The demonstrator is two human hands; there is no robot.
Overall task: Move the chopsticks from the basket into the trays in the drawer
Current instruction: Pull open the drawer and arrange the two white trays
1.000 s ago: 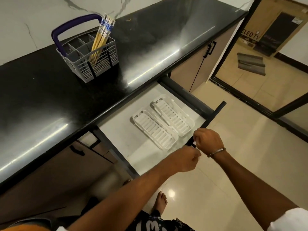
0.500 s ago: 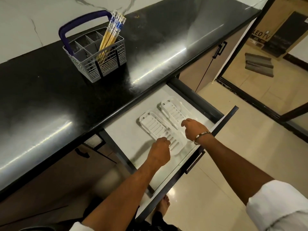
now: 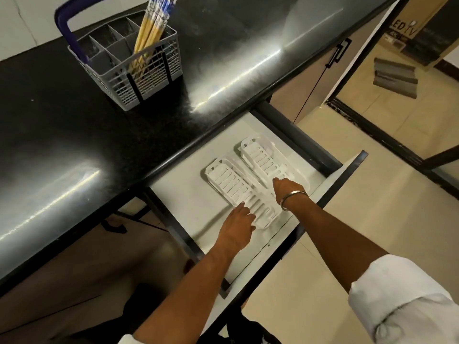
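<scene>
Several yellow chopsticks [image 3: 149, 31] with blue-and-white tops stand upright in one compartment of a grey slotted basket [image 3: 149, 78] with a blue handle, on the black counter. Below it the drawer [image 3: 188, 194] is pulled out. Two white slotted trays lie in it side by side: a left tray [image 3: 228, 184] and a right tray [image 3: 260, 157]. My left hand [image 3: 238, 227] rests with its fingers on the near end of the left tray. My right hand [image 3: 285, 189] touches the near end of the right tray. Neither hand holds a chopstick.
The black counter [image 3: 87, 125] runs across the view, with a pale marble wall behind. The drawer's dark front panel [image 3: 323, 207] sticks out toward me. Beige floor tiles, a cabinet door with a black handle [image 3: 339, 52] and a dark doorway frame lie to the right.
Both hands let go of the drawer's front edge and moved forward into the drawer onto the trays. The drawer came further out and the view moved closer.
</scene>
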